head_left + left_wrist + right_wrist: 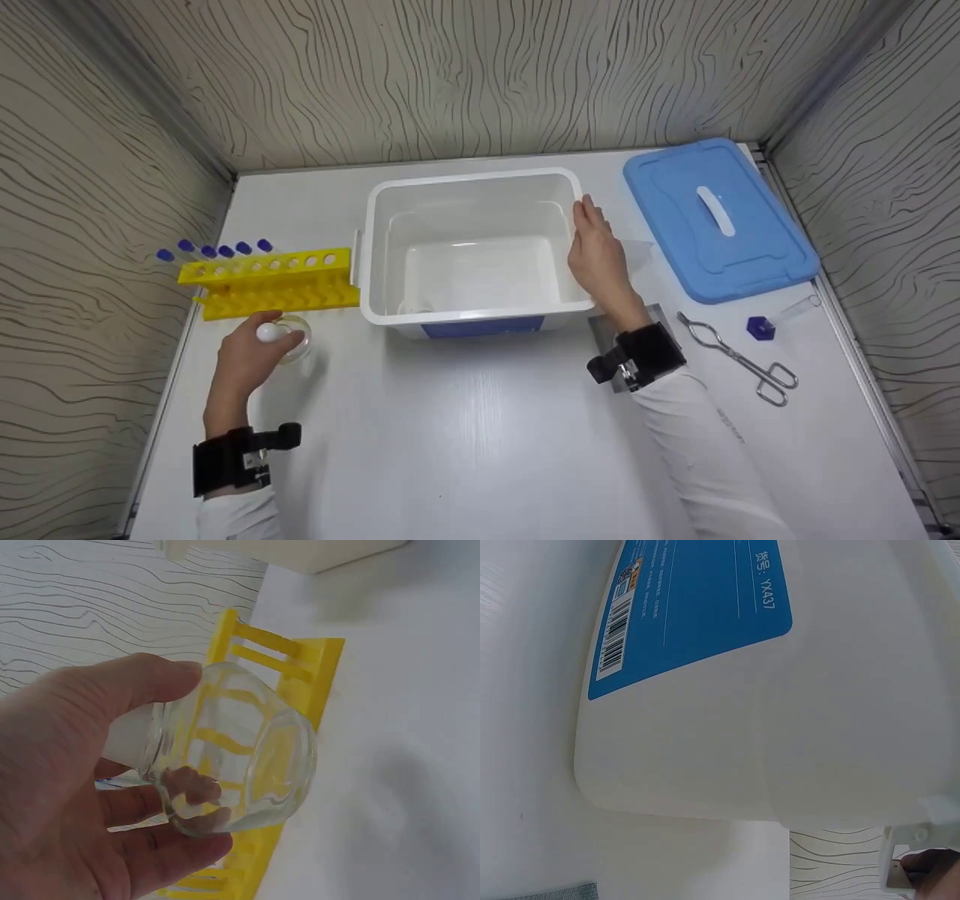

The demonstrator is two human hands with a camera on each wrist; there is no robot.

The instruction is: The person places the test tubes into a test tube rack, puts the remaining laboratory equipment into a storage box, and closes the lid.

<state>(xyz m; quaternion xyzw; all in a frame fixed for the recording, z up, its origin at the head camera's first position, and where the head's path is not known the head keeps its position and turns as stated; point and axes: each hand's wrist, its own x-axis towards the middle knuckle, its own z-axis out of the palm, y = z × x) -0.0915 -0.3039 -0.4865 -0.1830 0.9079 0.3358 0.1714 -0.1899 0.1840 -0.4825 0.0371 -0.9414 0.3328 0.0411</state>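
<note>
White table: left hand (244, 360) grips glass jar (232, 750) tilted, base toward yellow rack (274, 283).

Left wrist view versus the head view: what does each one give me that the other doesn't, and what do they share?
Only the left wrist view shows that the glass jar is clear and empty, gripped by the thumb above and fingers below.

Only the head view shows the right hand on the right rim of the open white bin, the blue lid lying beside it, the metal tongs, and the blue-capped tubes in the rack.

Both show the left hand holding the jar next to the yellow rack on the white table.
</note>
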